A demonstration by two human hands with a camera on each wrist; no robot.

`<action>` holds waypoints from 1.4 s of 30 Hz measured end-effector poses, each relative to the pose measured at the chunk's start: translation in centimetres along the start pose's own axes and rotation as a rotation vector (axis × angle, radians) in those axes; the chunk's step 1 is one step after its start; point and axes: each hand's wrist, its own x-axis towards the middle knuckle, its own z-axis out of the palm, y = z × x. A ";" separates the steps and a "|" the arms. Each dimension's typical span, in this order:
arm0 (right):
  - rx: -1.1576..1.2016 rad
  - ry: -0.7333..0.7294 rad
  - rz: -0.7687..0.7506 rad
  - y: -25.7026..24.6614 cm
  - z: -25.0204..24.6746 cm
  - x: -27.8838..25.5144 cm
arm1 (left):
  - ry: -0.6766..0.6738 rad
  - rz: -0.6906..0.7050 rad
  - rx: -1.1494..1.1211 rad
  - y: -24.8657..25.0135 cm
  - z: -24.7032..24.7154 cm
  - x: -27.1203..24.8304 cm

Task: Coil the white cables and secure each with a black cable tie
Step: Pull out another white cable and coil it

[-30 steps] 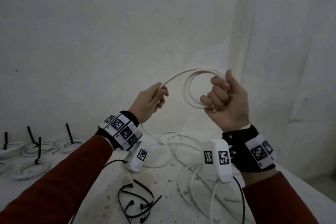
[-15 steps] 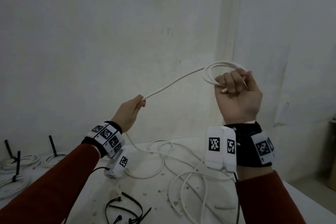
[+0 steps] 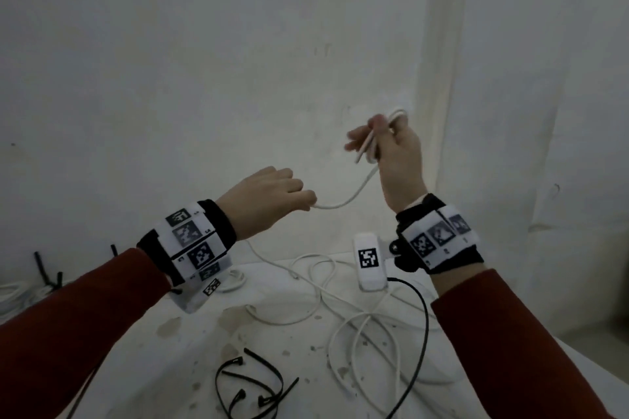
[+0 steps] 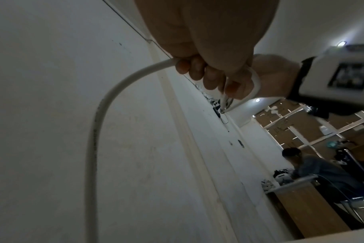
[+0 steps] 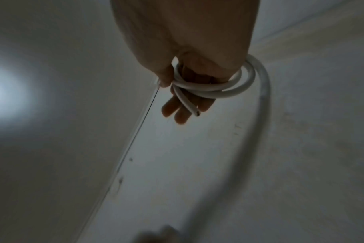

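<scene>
Right hand (image 3: 391,150), raised at about one o'clock in the head view, holds the small coil (image 5: 216,89) of white cable: the right wrist view shows a couple of turns looped round the hand with the thumb pressing them, the other fingers fairly straight, and the cut end (image 5: 196,113) sticking out past the fingers. Left hand (image 3: 269,197), lower at about ten o'clock from centre, has its fingers curled round the running cable (image 3: 343,201), which sags in a short arc up to the coil.

Judged from how things lie, this cable is early in its coiling. Most of its length is loose on the bench (image 3: 190,343), in sprawling loops (image 3: 316,286) at six o'clock below the hands. Black cable ties (image 3: 252,381) lie unused at about seven o'clock near the front. At far nine o'clock a few finished coils (image 3: 10,292) with upright black tie tails sit on the bench, so part of the batch looks done; how many cables remain I cannot tell.

Room is tight ahead: the wall stands close at twelve o'clock, with a corner strip just behind the right hand. The bench edge falls away at four o'clock. Open air lies between the hands and above the bench.
</scene>
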 end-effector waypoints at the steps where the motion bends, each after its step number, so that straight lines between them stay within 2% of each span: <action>1: -0.183 -0.097 -0.004 0.6 0.3 -0.5 | 0.004 -0.004 -0.007 -0.2 -0.5 0.0; 3: -0.535 -0.325 0.019 1.4 0.6 -1.5 | 0.001 -0.027 -0.028 -0.8 -1.5 -0.1; 5: -0.720 -0.525 0.082 2.0 0.5 -2.6 | 0.007 -0.069 -0.055 -1.8 -2.1 -0.6; 7: -0.613 -0.629 0.169 2.1 0.5 -3.8 | 0.038 -0.150 -0.109 -2.5 -2.3 -1.0; 9: -0.375 -0.670 0.283 2.1 0.9 -4.7 | 0.082 -0.247 -0.228 -2.3 -2.0 -1.3; 13: -0.012 -0.598 0.450 1.9 2.1 -5.5 | 0.142 -0.396 -0.528 -0.2 -1.4 -0.8; 16: 0.151 -0.507 0.466 1.9 2.8 -5.7 | 0.134 -0.547 -0.745 1.0 -1.5 -0.4; 19: 0.193 -0.378 0.430 2.1 3.3 -6.0 | 0.154 -0.633 -0.955 1.1 -1.6 -0.1; 21: 0.148 -0.294 0.403 2.2 3.3 -6.1 | 0.133 -0.664 -1.014 1.3 -1.5 -0.1; 23: 0.072 -0.273 0.369 2.5 3.3 -6.2 | 0.124 -0.705 -1.067 1.5 -1.2 0.0; 26: 0.127 -0.380 0.450 2.4 2.8 -6.3 | 0.129 -0.722 -1.010 1.5 -1.0 -0.3; 29: 0.144 -0.554 0.544 2.0 2.0 -6.2 | 0.082 -0.673 -0.914 1.5 -1.1 -0.4; 31: 0.131 -0.588 0.556 1.9 1.8 -6.2 | 0.058 -0.628 -0.859 1.6 -1.3 -0.2; 36: 0.352 -0.517 0.626 1.5 1.4 -6.0 | 0.128 -0.566 -0.869 1.6 -0.8 0.4; 39: 0.529 -0.394 0.625 0.5 0.3 -5.0 | 0.139 -0.605 -0.884 1.8 0.5 -0.3; 42: 0.671 -0.263 0.549 -0.8 -2.0 -3.5 | 0.133 -0.697 -0.839 1.4 2.7 -2.3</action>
